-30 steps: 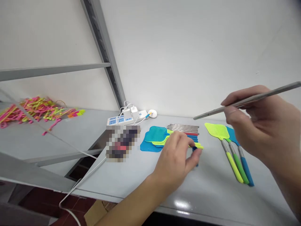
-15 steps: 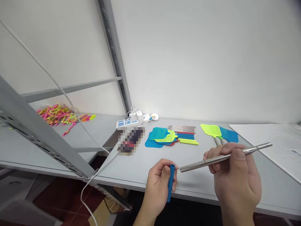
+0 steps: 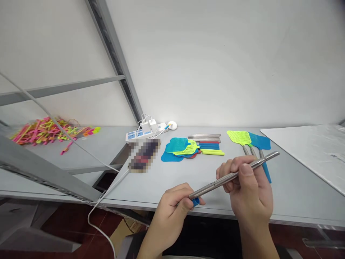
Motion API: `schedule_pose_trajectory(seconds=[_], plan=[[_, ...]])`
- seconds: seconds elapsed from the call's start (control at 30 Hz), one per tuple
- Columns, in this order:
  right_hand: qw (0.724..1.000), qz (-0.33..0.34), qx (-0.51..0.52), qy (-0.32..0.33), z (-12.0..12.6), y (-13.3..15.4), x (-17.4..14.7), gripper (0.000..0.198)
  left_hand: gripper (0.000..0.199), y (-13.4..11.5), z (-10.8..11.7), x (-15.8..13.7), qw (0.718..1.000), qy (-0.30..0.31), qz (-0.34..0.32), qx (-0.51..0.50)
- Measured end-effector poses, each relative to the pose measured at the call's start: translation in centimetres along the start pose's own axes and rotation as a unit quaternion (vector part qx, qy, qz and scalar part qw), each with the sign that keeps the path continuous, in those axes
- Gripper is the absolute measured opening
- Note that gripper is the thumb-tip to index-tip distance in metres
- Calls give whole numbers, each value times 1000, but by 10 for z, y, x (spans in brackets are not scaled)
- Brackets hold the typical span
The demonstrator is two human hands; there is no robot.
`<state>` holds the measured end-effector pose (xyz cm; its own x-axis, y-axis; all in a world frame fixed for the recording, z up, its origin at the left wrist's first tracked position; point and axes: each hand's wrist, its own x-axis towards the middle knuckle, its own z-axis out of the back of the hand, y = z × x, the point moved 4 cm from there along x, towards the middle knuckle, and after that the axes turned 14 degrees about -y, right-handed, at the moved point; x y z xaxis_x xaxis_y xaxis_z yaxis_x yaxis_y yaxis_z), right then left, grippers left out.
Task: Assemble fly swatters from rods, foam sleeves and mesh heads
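My left hand [image 3: 174, 205] is closed around a blue handle sleeve [image 3: 196, 201]; only its hollow end shows past the thumb. In my right hand [image 3: 249, 187] is a shiny metal rod [image 3: 215, 184], gripped between thumb and fingers and slanting up to the right. The rod's lower end lies right by the sleeve's opening; whether it touches cannot be made out. Beyond my hands lies a stack of fly swatter heads [image 3: 178, 145] in blue, yellow and red. Beside them are metal rods [image 3: 205, 137], blue sleeves [image 3: 209, 145] and yellow sleeves [image 3: 212, 152].
Fly swatters with rods attached, a yellow one [image 3: 239, 137] and a blue one [image 3: 260, 141], lie behind my right hand. A white sheet [image 3: 309, 151] covers the right side. A power strip [image 3: 138, 135], a blurred item [image 3: 145, 156], a colourful pile [image 3: 45, 131] and a grey frame post [image 3: 118, 61] are left.
My right hand has moved left and the rod's lower end has come to the sleeve. My left hand has tipped the sleeve from upright to slanting. The view has shifted slightly.
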<state>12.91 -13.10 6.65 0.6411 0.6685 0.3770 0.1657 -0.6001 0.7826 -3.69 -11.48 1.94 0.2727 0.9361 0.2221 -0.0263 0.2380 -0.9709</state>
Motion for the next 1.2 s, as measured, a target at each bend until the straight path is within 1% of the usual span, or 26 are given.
schedule_pose_trajectory(seconds=[0.17,0.33,0.43,0.5,0.6,0.63,0.67,0.7,0.73,0.77,0.8,0.83,0.9,0.97,1.03,1.07,1.1,1.13,1.17,1.2], plan=[[999,16,26,-14,3,5,-1,20,42,-2,7,2,998,-41,-40,21],[1000,11,14,-9,5,2,0,19,33,-11,7,-2,993,-24,-94,67],[1000,4,0,6,8,-4,-6,18,26,-15,3,-6,990,-20,-112,83],[998,-8,-26,48,8,-10,-14,15,25,-17,0,-8,989,-29,-114,85],[986,-48,-59,150,4,-20,-29,9,27,-19,-3,-10,990,-69,-107,66],[981,-59,-58,174,3,-22,-33,8,27,-19,-2,-10,990,-91,-97,51],[979,-64,-52,185,3,-24,-35,8,27,-18,0,-10,989,-122,-78,29],[981,-62,-42,181,3,-24,-36,8,27,-16,3,-9,985,-162,-52,-4],[984,-59,-33,166,4,-24,-35,8,27,-13,7,-9,977,-206,-23,-51],[987,-59,-28,148,4,-25,-33,8,28,-10,11,-8,962,-249,3,-108],[989,-63,-23,129,5,-25,-31,8,29,-8,14,-6,943,-284,25,-173],[991,-70,-15,117,6,-26,-29,8,29,-6,17,-5,921,-304,42,-239],[988,-95,1,125,5,-29,-26,6,28,-3,19,0,878,-302,73,-363],[978,-118,-5,172,4,-31,-25,3,28,0,24,4,825,-298,102,-468],[966,-125,-46,221,5,-33,-24,5,31,0,30,7,772,-303,107,-549],[960,-123,-76,240,7,-34,-24,6,32,0,34,8,753,-308,97,-573],[955,-119,-102,253,10,-34,-24,7,34,-1,38,8,743,-316,83,-584],[951,-115,-121,262,12,-35,-24,8,34,-2,42,8,744,-328,67,-579],[948,-114,-133,265,13,-36,-26,10,32,-3,46,7,754,-344,50,-558],[947,-115,-138,265,14,-38,-28,11,28,-4,49,6,769,-366,32,-523]])
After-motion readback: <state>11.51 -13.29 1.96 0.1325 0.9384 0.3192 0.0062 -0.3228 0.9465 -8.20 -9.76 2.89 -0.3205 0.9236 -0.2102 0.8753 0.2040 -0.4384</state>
